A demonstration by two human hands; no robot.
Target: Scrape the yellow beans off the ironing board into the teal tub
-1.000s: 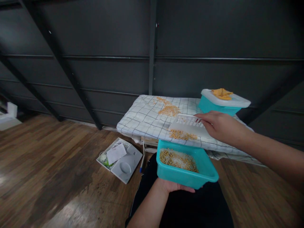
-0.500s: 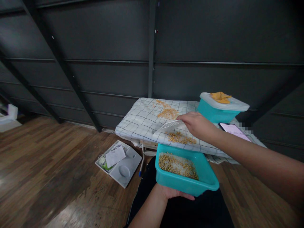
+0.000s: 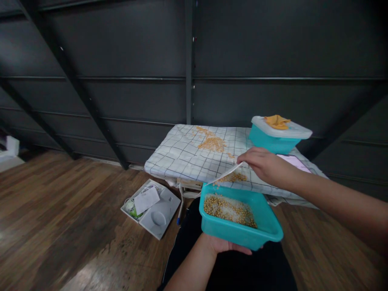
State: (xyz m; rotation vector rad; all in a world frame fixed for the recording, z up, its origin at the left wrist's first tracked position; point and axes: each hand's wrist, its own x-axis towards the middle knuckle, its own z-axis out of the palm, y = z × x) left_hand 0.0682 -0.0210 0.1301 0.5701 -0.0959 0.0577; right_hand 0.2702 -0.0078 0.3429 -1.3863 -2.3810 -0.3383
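My left hand [image 3: 226, 245] supports a teal plastic tub [image 3: 232, 229] from below, its fingers curled under the base. Inside lie round yellow beans mixed with whitish grains [image 3: 228, 210]. My right hand [image 3: 257, 161] pinches one end of a thin white slotted plastic piece [image 3: 226, 173], which slants down to the tub's far rim. Some beans are dropping just inside that rim. Close behind the piece, a small pile of beans [image 3: 235, 177] rests at the front edge of the checked cloth [image 3: 172, 155]. A larger spread of beans [image 3: 212, 143] lies farther back.
At the table's right stands a lidded teal box [image 3: 274, 141] with a yellow cloth [image 3: 277, 121] on top. A phone [image 3: 294, 161] lies before it. On the floor to the left sits an open white box [image 3: 163, 216] holding papers and cords. A dark wall [image 3: 136, 48] rises behind.
My right hand has drawn the white slotted piece toward me and down to the tub's rim. The front pile of beans has shrunk, and some beans are falling into the tub.
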